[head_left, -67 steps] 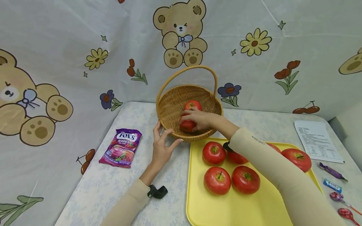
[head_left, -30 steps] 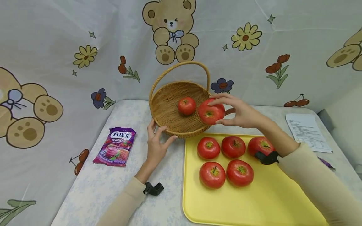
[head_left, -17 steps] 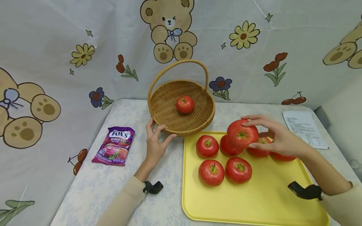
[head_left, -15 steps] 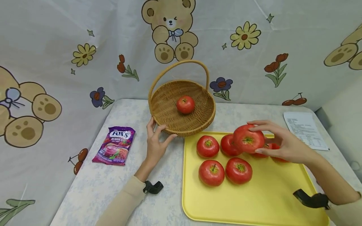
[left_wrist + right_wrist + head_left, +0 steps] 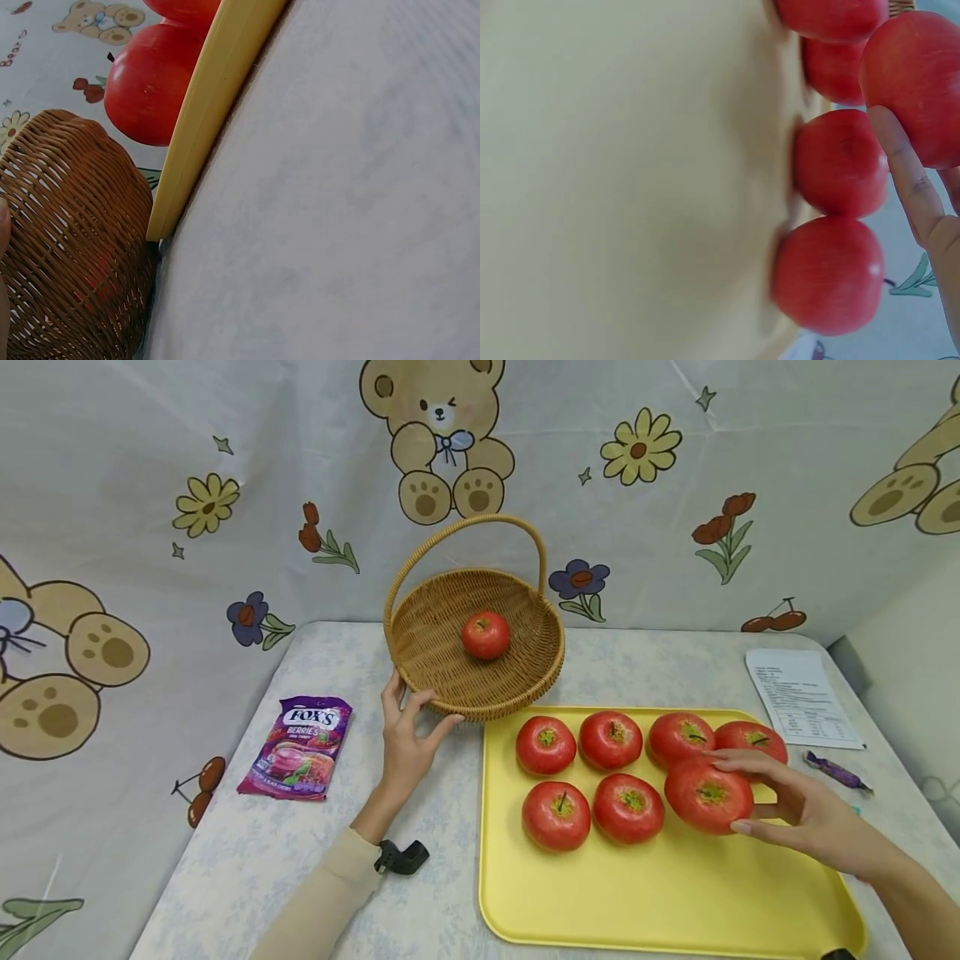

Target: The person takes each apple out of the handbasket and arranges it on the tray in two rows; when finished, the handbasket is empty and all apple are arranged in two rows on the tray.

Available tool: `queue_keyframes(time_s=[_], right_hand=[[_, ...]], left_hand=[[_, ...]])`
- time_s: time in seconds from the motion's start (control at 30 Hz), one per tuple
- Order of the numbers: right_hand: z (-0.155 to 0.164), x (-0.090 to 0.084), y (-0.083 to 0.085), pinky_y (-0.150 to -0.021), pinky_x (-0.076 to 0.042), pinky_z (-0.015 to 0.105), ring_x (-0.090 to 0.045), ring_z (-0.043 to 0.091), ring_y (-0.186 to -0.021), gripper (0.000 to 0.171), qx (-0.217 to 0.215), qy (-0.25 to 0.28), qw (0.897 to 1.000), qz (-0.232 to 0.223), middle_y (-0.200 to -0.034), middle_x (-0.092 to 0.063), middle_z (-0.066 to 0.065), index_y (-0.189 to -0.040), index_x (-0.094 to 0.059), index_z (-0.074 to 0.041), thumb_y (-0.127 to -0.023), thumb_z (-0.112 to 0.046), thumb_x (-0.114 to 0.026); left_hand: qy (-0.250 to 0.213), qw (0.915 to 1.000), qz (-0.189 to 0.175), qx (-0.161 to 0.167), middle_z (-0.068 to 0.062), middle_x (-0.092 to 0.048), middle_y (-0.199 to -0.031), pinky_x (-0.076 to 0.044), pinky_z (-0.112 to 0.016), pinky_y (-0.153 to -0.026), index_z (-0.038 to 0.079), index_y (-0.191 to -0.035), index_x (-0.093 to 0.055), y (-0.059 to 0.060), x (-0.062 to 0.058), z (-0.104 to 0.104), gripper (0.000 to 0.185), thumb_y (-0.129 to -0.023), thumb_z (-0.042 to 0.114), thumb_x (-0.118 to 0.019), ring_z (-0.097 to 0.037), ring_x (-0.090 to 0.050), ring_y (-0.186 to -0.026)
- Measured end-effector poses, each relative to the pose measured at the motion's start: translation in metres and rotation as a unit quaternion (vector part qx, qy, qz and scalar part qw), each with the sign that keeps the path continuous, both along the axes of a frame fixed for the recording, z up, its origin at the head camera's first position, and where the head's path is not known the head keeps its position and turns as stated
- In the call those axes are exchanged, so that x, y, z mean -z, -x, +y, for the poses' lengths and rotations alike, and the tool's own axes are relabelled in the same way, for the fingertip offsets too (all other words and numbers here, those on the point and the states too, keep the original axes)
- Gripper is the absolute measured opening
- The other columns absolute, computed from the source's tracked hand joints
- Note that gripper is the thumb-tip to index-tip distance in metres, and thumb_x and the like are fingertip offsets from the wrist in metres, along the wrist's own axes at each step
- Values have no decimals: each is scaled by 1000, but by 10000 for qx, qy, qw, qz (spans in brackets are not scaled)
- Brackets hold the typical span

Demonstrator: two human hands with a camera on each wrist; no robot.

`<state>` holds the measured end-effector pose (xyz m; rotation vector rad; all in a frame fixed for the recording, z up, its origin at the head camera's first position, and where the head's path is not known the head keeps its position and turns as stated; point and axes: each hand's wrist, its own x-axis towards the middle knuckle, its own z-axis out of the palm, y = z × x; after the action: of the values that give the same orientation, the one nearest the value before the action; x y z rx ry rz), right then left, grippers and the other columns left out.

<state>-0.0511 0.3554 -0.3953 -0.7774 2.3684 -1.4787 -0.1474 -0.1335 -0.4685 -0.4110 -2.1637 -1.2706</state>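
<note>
In the head view, my left hand (image 5: pixel 408 747) holds the lower left rim of a wicker basket (image 5: pixel 427 647) that leans with its opening towards me. One red apple (image 5: pixel 486 636) lies inside. The left wrist view shows the basket's woven outside (image 5: pixel 71 187), with a sliver of hand at the edge. My right hand (image 5: pixel 813 814) pinches another red apple (image 5: pixel 707 794) between thumb and fingers, over the yellow tray (image 5: pixel 600 897). Several apples (image 5: pixel 559 816) sit on the tray in two rows. In the right wrist view, the held apple (image 5: pixel 919 86) stands above the tray surface.
A purple candy bag (image 5: pixel 298 748) lies left of the left hand. Beyond the tray's right side are a printed sheet (image 5: pixel 804 697) and a purple-wrapped candy (image 5: pixel 837 772). A patterned cloth (image 5: pixel 330 435) hangs behind the table, close to the basket.
My right hand reached into the basket, took out one of two apples, and carried it right and towards me over the tray's right part. The left hand stayed at the basket rim.
</note>
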Motion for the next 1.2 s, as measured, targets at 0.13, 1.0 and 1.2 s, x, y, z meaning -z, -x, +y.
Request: queue_keyframes(time_s=[0.13,1.0,1.2], right_hand=[[4,12,-4,-80,-58,29,-48,1,-125,67,-80,175,9995,-250,-146,-45,1,-143,-37,6,-83,20,-63],[12,38,-13,-86,-54,20,-46,-12,-121,60,232,72,9947,-1004,-144,-38,-20,-149,-24,0,-96,11,-50],[12,28,-14,-80,-54,19,-47,-13,-119,59,315,-584,9970,-397,-142,-42,-21,-147,-35,-2,-93,8,-58]], left_hand=[[8,10000,-5,22,-29,-19,-153,-39,-58,-106,10,-112,-62,-1,-1,0,42,-82,32,-80,-38,-25,-146],[26,10000,25,-30,-29,-20,-152,-41,-58,-105,11,-111,-61,0,-1,-1,41,-80,28,-81,-38,-27,-145],[16,10000,-16,-23,-28,-20,-153,-40,-58,-105,11,-111,-62,0,0,0,41,-80,28,-82,-36,-26,-146]])
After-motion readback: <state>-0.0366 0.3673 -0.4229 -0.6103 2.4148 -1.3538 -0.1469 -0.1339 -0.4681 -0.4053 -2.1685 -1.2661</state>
